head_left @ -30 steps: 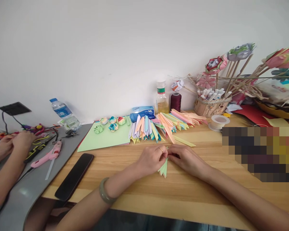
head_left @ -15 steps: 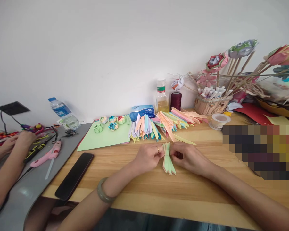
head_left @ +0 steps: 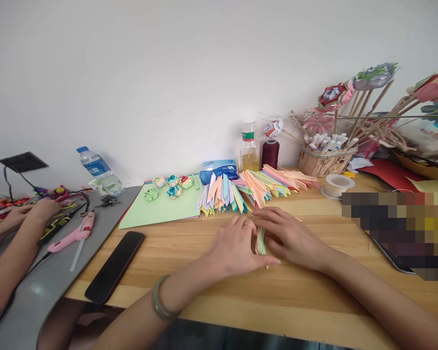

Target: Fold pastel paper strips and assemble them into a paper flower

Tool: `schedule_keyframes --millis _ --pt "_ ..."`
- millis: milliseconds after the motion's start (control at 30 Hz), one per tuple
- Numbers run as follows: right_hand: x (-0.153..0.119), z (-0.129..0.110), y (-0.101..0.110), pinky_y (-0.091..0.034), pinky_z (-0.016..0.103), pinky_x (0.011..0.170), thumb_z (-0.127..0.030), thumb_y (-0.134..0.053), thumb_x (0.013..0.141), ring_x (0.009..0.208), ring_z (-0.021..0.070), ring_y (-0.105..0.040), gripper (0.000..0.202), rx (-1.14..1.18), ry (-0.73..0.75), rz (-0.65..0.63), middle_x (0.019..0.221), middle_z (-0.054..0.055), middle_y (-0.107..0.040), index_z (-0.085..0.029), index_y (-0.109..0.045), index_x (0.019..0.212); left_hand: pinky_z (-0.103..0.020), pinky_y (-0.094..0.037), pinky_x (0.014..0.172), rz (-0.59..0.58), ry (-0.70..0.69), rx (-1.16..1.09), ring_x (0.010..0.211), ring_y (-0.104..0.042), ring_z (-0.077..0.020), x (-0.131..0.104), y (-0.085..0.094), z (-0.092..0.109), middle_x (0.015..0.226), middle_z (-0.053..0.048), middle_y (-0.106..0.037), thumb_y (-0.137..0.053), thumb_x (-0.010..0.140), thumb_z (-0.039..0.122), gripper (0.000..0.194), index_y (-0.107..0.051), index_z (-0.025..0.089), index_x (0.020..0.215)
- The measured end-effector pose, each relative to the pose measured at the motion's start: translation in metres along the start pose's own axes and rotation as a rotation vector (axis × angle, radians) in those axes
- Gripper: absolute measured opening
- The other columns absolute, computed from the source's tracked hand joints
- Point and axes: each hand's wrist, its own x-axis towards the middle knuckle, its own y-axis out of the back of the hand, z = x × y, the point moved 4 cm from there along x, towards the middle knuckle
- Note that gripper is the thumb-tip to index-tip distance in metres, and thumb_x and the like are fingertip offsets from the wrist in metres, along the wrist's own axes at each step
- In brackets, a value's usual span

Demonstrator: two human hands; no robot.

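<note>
A small bundle of folded green and peach paper strips sits between my two hands above the wooden table, mostly hidden by fingers. My left hand, with a ring and a bangle on its wrist, curves round the bundle's left side, its thumb reaching across in front. From the right, my right hand wraps over the far side, fingers bent against the paper. Just beyond lie piles of folded paper strips in many colours. Several paper flowers rest on a green paper sheet to the left.
A black phone lies at left. Behind the strips stand a tissue pack, a glue bottle and a dark thread spool. A wire spool and a pen basket are right. Another person's hands work beside a pink glue gun.
My fingers have moved from pinching at the bundle's tied middle to cupping round it from both sides. The bundle is now largely covered. The view has shifted slightly.
</note>
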Motion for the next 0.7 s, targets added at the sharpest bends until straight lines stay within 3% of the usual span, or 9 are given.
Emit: schedule_keyframes --millis 133,200,333,533,700 --pt "0.000 0.002 -0.001 -0.038 0.039 0.091 -0.016 -0.045 0.082 0.105 0.0217 -0.048 0.026 -0.028 0.032 -0.038 0.109 0.006 -0.059 -0.021 -0.058 0.104 -0.032 -0.043 0.075 -0.026 -0.030 0.054 0.087 -0.053 -0.0190 0.000 -0.005 -0.004 0.089 -0.002 -0.059 -0.057 0.071 0.030 0.019 -0.052 0.019 0.086" --pt "-0.001 0.004 0.001 -0.043 0.038 0.083 -0.022 -0.042 0.086 0.094 0.0211 -0.053 0.020 -0.063 0.003 -0.012 0.098 0.008 -0.062 -0.018 -0.060 0.094 -0.031 -0.043 0.078 -0.020 -0.066 0.074 0.088 -0.053 -0.0172 0.000 -0.004 -0.008 0.091 -0.001 -0.060 -0.050 0.076 0.022 0.015 -0.053 0.020 0.090" --pt "-0.003 0.006 0.002 -0.047 0.034 0.068 -0.025 -0.037 0.089 0.079 0.0199 -0.057 0.025 -0.109 -0.084 -0.020 0.085 0.009 -0.062 -0.016 -0.060 0.090 -0.034 -0.043 0.081 -0.011 -0.218 0.174 0.097 -0.051 -0.0203 -0.002 -0.003 -0.008 0.101 -0.005 -0.057 -0.050 0.079 0.039 0.030 -0.053 0.018 0.101" --pt "-0.007 0.003 -0.001 -0.046 0.037 0.076 -0.032 -0.046 0.086 0.092 0.0228 -0.054 0.029 -0.107 0.011 -0.067 0.101 0.009 -0.059 -0.022 -0.054 0.112 -0.030 -0.045 0.080 0.046 -0.387 0.352 0.094 -0.051 -0.0168 0.000 -0.011 -0.013 0.098 -0.008 -0.057 -0.032 0.088 0.015 0.025 -0.050 0.013 0.106" --pt "-0.009 0.005 -0.002 -0.048 0.035 0.071 -0.023 -0.037 0.089 0.085 0.0209 -0.056 0.033 -0.074 -0.047 -0.026 0.092 0.008 -0.059 -0.024 -0.050 0.119 -0.033 -0.047 0.074 0.054 -0.441 0.414 0.093 -0.050 -0.0202 0.002 -0.008 -0.015 0.097 -0.009 -0.057 -0.034 0.088 0.021 0.029 -0.047 0.012 0.112"
